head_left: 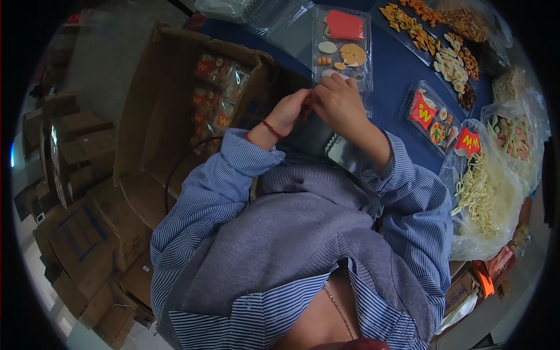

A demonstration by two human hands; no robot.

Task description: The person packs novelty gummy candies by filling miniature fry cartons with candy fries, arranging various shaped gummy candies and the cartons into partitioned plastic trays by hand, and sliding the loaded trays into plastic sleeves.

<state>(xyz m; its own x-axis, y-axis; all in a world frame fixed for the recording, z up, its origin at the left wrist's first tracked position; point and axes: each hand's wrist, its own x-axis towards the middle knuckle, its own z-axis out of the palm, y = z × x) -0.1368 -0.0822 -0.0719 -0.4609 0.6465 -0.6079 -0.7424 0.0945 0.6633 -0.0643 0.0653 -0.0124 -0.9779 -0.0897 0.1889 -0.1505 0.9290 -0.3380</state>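
Left hand [288, 113] meets right hand [338, 104], both curled in close at the near end of the clear tray [360, 74], there on the blue bench [386, 79], and whether they're gripping anything, I can't tell!

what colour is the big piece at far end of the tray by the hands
The big piece is red, best seen in the head view.

Table [388, 70]: dark blue; on the table, tray [368, 55], colourless, with red piece [344, 25] and tan disc [353, 55]. Left of the table: carton [149, 87], brown. In front of the table: sleeves [213, 184], blue-and-white striped; vest [291, 227], plain grey-purple.
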